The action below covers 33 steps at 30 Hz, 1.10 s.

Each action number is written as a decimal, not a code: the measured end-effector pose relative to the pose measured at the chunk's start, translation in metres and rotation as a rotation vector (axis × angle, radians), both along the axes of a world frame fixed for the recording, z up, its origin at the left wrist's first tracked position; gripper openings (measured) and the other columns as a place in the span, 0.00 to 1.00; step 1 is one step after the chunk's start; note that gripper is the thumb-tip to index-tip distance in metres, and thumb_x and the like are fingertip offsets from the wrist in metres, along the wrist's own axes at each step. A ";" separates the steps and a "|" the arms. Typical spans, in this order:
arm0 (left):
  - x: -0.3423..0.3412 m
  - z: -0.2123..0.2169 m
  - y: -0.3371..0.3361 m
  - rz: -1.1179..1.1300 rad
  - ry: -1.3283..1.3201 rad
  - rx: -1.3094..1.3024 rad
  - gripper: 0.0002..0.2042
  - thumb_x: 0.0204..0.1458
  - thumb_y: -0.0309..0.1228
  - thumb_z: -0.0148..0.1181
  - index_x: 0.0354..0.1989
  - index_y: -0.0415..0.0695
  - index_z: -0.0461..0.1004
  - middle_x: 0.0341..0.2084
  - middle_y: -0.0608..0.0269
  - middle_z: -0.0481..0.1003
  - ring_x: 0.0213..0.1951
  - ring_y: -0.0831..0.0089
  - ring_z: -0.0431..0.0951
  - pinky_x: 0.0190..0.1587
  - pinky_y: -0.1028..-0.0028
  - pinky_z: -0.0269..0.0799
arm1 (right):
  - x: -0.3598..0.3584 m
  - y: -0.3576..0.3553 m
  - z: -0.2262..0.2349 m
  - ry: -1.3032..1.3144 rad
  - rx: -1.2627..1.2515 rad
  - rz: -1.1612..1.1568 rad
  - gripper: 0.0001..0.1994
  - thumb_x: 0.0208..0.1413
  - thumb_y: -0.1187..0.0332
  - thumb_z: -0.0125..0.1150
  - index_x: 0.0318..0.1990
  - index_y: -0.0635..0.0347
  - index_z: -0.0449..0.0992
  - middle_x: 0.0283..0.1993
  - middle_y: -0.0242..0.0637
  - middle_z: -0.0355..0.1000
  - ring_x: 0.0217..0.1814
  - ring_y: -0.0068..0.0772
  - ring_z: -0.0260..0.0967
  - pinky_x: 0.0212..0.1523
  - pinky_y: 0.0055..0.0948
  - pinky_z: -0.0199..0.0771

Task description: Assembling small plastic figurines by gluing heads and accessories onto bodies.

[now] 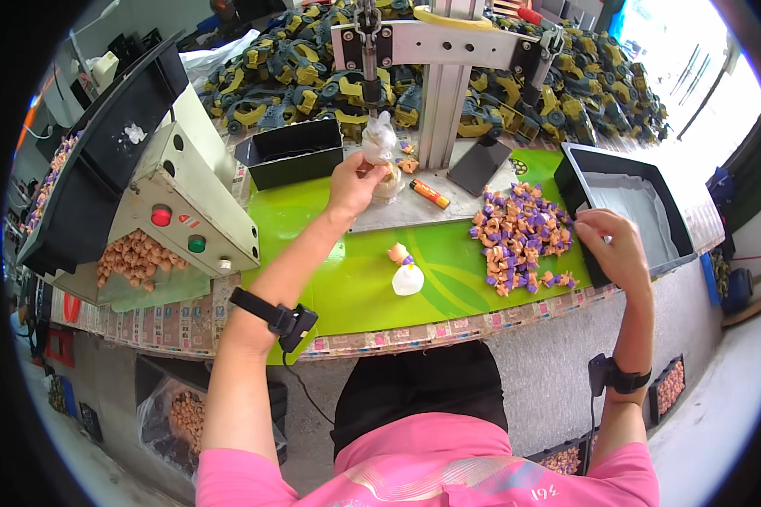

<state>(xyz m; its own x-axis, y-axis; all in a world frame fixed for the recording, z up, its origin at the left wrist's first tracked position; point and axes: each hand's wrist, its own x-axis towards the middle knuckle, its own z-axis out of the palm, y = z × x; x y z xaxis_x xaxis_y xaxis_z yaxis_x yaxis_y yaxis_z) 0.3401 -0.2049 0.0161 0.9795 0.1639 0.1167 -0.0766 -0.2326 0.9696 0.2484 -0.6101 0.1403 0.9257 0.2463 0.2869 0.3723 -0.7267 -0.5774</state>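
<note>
My left hand (355, 184) reaches under a press, its fingers pinched at the gap between a white, lumpy, wrapped-looking piece (380, 139) below the plunger and a rounded pale base (389, 184). What those fingertips hold is hidden. On the right, my right hand (615, 247) is closed beside the near-left wall of a black tray (585, 245); anything in its fingers is too small to make out. Left of it lies a pile of small peach-and-purple toy parts (524, 238). One similar part (399, 253) lies against a white rounded piece (407, 281) on the green mat (347, 291).
A dark phone (480, 166) and an orange battery-like cylinder (429, 194) lie by the press post (445, 101). On the left stands a machine (182, 198) with peach balls (139, 260) at its opening. A black box (292, 160) and heaped yellow-and-grey toy vehicles (271, 84) are behind.
</note>
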 end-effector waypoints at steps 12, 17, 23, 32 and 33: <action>-0.014 -0.005 -0.007 0.098 -0.398 0.394 0.09 0.47 0.24 0.66 0.30 0.35 0.71 0.30 0.56 0.68 0.30 0.62 0.73 0.34 0.68 0.70 | 0.041 0.158 0.051 -0.285 -0.054 0.546 0.10 0.54 0.65 0.61 0.36 0.64 0.78 0.30 0.46 0.74 0.34 0.47 0.73 0.38 0.38 0.72; -0.010 -0.008 -0.006 0.090 -0.448 0.410 0.09 0.47 0.25 0.66 0.30 0.36 0.71 0.30 0.55 0.68 0.31 0.60 0.73 0.35 0.67 0.69 | 0.089 0.231 0.105 -1.078 0.110 0.421 0.11 0.53 0.67 0.62 0.41 0.63 0.78 0.36 0.45 0.77 0.37 0.48 0.74 0.42 0.34 0.74; -0.005 -0.011 -0.009 0.046 -0.455 0.396 0.09 0.47 0.25 0.64 0.32 0.36 0.71 0.33 0.52 0.68 0.35 0.54 0.71 0.37 0.64 0.69 | 0.159 0.276 0.144 -0.657 -0.054 0.142 0.33 0.52 0.67 0.64 0.65 0.62 0.59 0.44 0.46 0.74 0.42 0.35 0.72 0.45 0.30 0.72; -0.007 -0.013 -0.002 0.105 -0.497 0.484 0.08 0.47 0.25 0.64 0.34 0.39 0.72 0.31 0.57 0.67 0.33 0.61 0.70 0.37 0.67 0.68 | 0.077 0.257 0.181 -0.327 0.718 0.860 0.32 0.54 0.70 0.62 0.66 0.68 0.56 0.48 0.45 0.74 0.50 0.38 0.71 0.53 0.34 0.68; -0.014 -0.005 -0.001 0.057 -0.430 0.456 0.10 0.46 0.24 0.63 0.36 0.39 0.71 0.33 0.56 0.66 0.35 0.60 0.70 0.39 0.66 0.68 | 0.060 0.254 0.172 -0.396 0.593 0.744 0.20 0.55 0.63 0.60 0.52 0.65 0.68 0.42 0.41 0.76 0.45 0.37 0.73 0.50 0.36 0.69</action>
<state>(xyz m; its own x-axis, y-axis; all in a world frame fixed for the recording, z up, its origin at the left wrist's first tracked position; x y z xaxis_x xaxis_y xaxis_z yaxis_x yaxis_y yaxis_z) 0.3263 -0.2059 0.0111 0.8208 0.0558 0.5684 -0.4124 -0.6306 0.6575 0.3089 -0.3563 0.3125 0.4091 0.4377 0.8007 0.8533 0.1274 -0.5057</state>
